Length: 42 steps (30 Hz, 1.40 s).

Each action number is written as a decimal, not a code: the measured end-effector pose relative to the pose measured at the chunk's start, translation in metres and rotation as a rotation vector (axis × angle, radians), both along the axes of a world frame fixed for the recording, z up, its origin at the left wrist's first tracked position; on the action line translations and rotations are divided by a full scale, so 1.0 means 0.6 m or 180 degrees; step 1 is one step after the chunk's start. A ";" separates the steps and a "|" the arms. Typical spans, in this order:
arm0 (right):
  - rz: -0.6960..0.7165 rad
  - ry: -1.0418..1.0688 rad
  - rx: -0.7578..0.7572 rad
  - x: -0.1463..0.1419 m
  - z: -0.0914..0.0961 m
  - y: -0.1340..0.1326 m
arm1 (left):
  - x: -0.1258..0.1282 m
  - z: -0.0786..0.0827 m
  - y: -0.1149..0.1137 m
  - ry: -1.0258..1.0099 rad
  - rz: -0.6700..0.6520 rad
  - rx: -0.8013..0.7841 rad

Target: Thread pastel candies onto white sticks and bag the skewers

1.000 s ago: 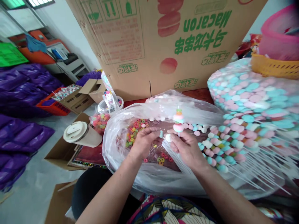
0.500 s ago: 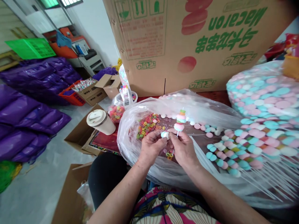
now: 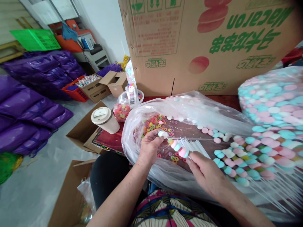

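Observation:
Between its thumb and fingers, my left hand (image 3: 150,145) pinches a blue-and-white marshmallow (image 3: 163,134). My right hand (image 3: 204,167) grips the stick of a marshmallow skewer (image 3: 178,147), threaded with pink and blue marshmallows and gummy rings. The skewer's tip points up and left, close beside the held marshmallow. Loose gummy rings (image 3: 155,123) lie beyond my left hand on the clear plastic sheet (image 3: 132,118). A bundle of white sticks (image 3: 194,145) lies just behind the skewer. Finished-looking marshmallow skewers (image 3: 251,154) are piled to the right of my right hand.
A large cardboard box (image 3: 170,75) stands at the table's back. On the right sits a big bag of marshmallows (image 3: 272,94). A lidded white cup (image 3: 105,120) and a bag of gummy rings (image 3: 121,112) stand at left. Purple bundles (image 3: 30,107) rest on the floor.
My hands have moved apart. The skewer has swung from upright to tilted left, its tip now near the marshmallow in my left hand. The whole view has shifted slightly.

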State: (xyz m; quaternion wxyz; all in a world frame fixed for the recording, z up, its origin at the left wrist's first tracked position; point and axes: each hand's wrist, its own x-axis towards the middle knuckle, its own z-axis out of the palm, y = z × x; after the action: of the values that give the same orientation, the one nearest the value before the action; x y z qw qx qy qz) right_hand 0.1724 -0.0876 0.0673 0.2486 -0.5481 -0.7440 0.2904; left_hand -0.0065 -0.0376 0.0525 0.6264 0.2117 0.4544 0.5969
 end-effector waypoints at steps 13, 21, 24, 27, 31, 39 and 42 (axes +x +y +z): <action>0.0081 -0.0404 0.0681 -0.021 -0.017 0.003 | -0.017 -0.016 -0.006 0.0801 0.0074 0.0334; 0.0106 -0.0597 0.0585 -0.016 -0.013 -0.004 | -0.012 -0.015 -0.003 0.0912 0.0123 0.0336; 0.0116 -0.0681 0.0468 -0.016 -0.014 -0.003 | -0.012 -0.018 -0.004 0.0985 0.0090 0.0350; 0.0029 -0.0689 0.0403 -0.020 -0.015 -0.002 | -0.011 -0.025 -0.006 0.1096 0.0094 0.0392; 0.0000 -0.0689 0.0299 -0.025 -0.013 -0.004 | -0.010 -0.028 -0.009 0.1280 0.0072 0.0435; -0.0008 -0.0832 0.0227 -0.036 -0.021 -0.008 | -0.013 -0.024 -0.016 0.1837 -0.0030 0.0799; -0.0034 -0.0859 0.0238 -0.047 -0.030 -0.006 | -0.015 -0.039 -0.020 0.2062 0.0082 0.0836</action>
State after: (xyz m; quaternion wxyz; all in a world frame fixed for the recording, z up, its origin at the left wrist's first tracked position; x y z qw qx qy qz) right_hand 0.1441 -0.0914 0.0492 0.1680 -0.5765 -0.7780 0.1848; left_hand -0.0154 -0.0499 0.0294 0.4095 0.4632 0.5515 0.5599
